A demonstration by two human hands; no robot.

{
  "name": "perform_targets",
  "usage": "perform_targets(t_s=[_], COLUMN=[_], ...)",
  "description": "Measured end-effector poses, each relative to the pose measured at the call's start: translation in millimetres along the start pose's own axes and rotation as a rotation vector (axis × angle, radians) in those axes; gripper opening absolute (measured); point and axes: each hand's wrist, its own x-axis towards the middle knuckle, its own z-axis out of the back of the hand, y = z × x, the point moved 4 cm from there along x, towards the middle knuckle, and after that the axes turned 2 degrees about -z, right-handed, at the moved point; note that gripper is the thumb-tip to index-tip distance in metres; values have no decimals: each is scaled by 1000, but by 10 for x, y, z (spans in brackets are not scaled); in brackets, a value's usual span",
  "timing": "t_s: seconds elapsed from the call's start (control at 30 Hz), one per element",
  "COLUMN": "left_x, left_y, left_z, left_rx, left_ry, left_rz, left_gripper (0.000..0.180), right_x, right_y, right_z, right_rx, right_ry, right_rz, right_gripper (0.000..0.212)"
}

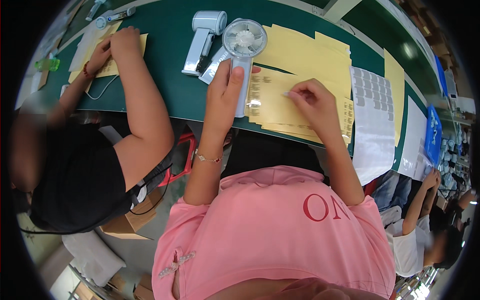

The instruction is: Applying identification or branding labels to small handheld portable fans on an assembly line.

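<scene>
My left hand (225, 92) is wrapped round the handle of a light grey handheld fan (245, 39), its thumb lying along the front. The fan stands upright in view, with a clear round guard over its blades. To its right, my right hand (315, 102) is closed in a pinch above yellow label sheets (280, 87). A small pale piece (286, 94), like a sticker, shows at its fingertips; its exact kind is too small to tell. Two more fans lie behind my left hand: a grey one (202, 42) and another (215, 65), partly hidden.
Beside the yellow sheets, a white sheet of grey labels (374, 115) hangs over the edge of the green table (165, 60). A blue tray (433, 132) lies farther right. At left, a co-worker's hands (122, 45) work over yellow sheets; another person (412, 227) sits at right.
</scene>
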Motion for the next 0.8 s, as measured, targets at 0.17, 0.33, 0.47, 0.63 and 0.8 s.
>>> perform_targets(t_s=[0.17,0.33,0.47,0.63,0.8], left_x=[-2,2,2,24,28], left_y=[75,245,290,229,218], left_z=[-33,-97,-150,-165,-177], left_rx=[-89,211,223,300,326], left_ry=[42,32,38,30,58], left_rz=[66,-4,-26,-89,-75], left_gripper=[45,45,45,43,44], right_x=[-39,180,303,332,363], right_y=[4,139,-67,-51,29], right_z=[190,117,-56,-77,-113], right_rx=[-40,117,-1,-124,-330], right_ry=[-10,-88,-17,20,5], right_rz=[-91,-153,-176,-182,-115], right_gripper=[8,9,13,14,13])
